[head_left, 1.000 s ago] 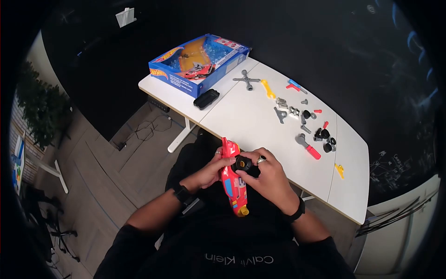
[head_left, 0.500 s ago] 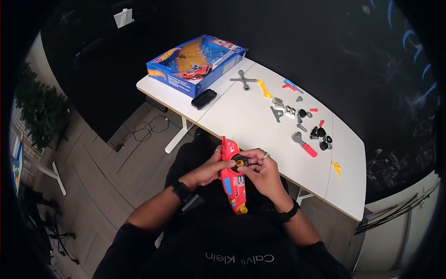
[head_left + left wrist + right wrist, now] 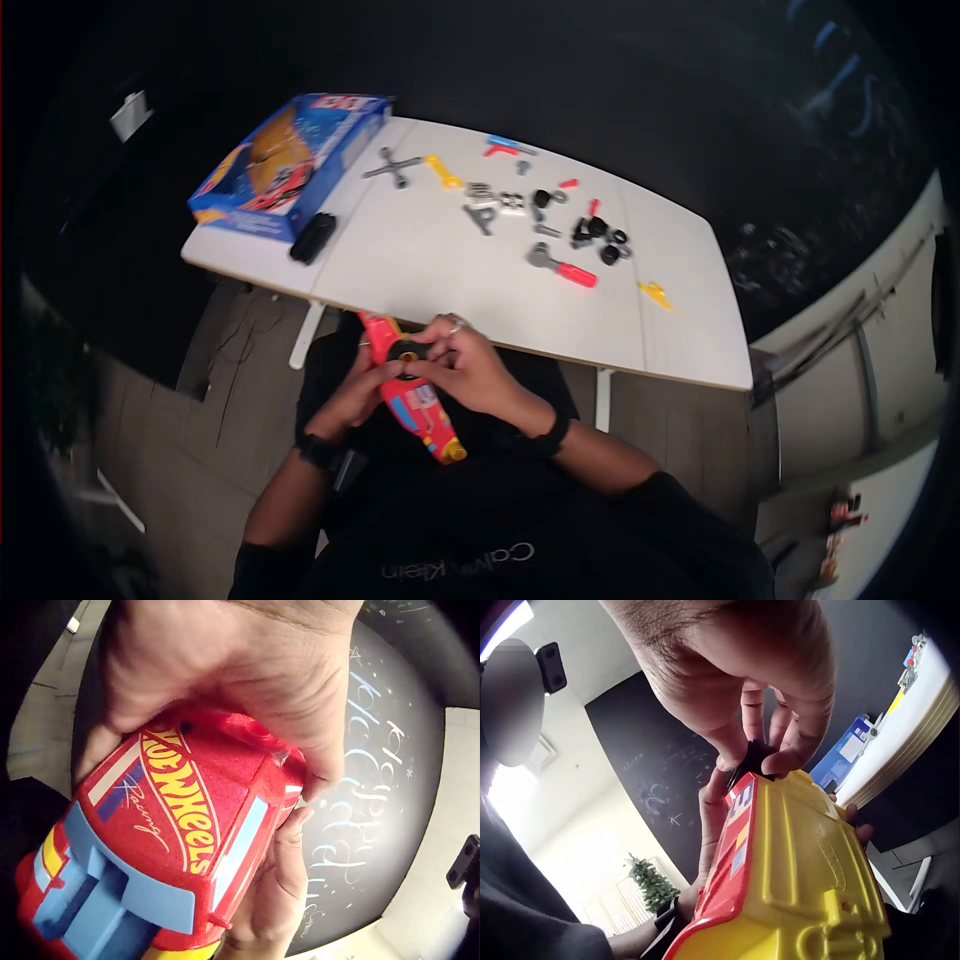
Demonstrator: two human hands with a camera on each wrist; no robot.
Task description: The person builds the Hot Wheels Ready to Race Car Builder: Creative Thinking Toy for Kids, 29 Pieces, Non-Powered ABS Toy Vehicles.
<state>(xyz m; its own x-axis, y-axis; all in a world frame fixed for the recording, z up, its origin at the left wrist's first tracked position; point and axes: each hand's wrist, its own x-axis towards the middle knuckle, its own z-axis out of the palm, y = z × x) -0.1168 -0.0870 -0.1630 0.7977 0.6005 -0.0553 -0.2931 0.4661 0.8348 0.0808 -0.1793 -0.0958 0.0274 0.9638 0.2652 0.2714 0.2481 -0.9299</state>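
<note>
A red toy race car [image 3: 412, 405] with a yellow underside [image 3: 802, 855] is held over the person's lap, beyond the table's near edge. My left hand [image 3: 352, 395] grips its body, palm over the red shell [image 3: 184, 802] with the Hot Wheels lettering. At the car's side sits a black wheel [image 3: 751, 760], pinched between the thumb and fingers of my right hand [image 3: 470, 368]. A yellow-orange centre shows in the wheel in the head view. In the right wrist view, the fingers partly hide the wheel.
On the white table [image 3: 400, 270] lie a toy hammer-like tool with red handle [image 3: 575, 275], a yellow wrench [image 3: 442, 172], a grey cross wrench [image 3: 393, 168] and several black wheels [image 3: 598, 230]. A blue toy box [image 3: 270, 215] and a black tray-like piece [image 3: 314, 238] stand at the left.
The head view has swung, shifting the table and hands leftward. My right fingers have moved about the wheel's rim and now close round it. My left hand keeps its grip on the car.
</note>
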